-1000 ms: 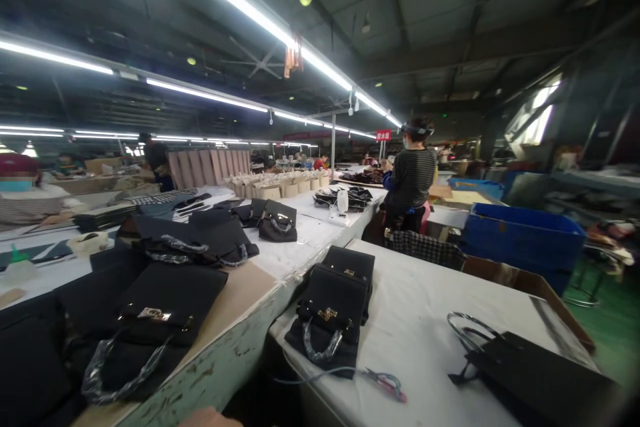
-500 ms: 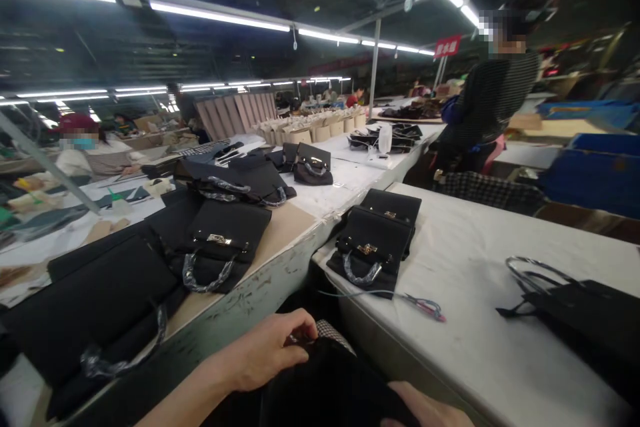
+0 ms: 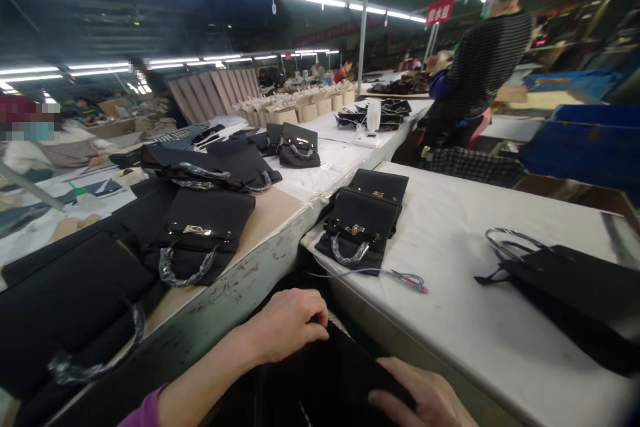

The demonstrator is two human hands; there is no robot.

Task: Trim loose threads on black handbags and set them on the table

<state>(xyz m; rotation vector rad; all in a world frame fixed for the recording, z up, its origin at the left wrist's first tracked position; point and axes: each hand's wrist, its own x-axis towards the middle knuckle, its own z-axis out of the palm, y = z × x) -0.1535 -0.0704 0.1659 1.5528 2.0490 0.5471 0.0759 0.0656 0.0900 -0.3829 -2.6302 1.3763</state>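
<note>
In my lap area at the bottom of the head view is a black handbag [image 3: 333,377], very dark and cut off by the lower edge. My left hand [image 3: 294,323] pinches its upper rim between thumb and curled fingers. On the right side, my right hand [image 3: 423,392] grips the bag's edge, thumb and fingers on either side. Two black handbags with gold-coloured clasps lie on the right table, the front handbag [image 3: 357,220] having a plastic-wrapped handle. Close by lie small thread snips [image 3: 409,279] on a cord.
Several black handbags, including one handbag [image 3: 205,227], cover the left table [image 3: 280,260]. Another black bag [image 3: 565,273] lies on the right table [image 3: 440,227]. Cream bags [image 3: 305,107] stand in rows further back. A co-worker in a striped top [image 3: 493,60] stands behind the right table.
The view has tipped down and turned slightly to the right. Both hands keep hold of the black handbag, and more of my right hand shows.
</note>
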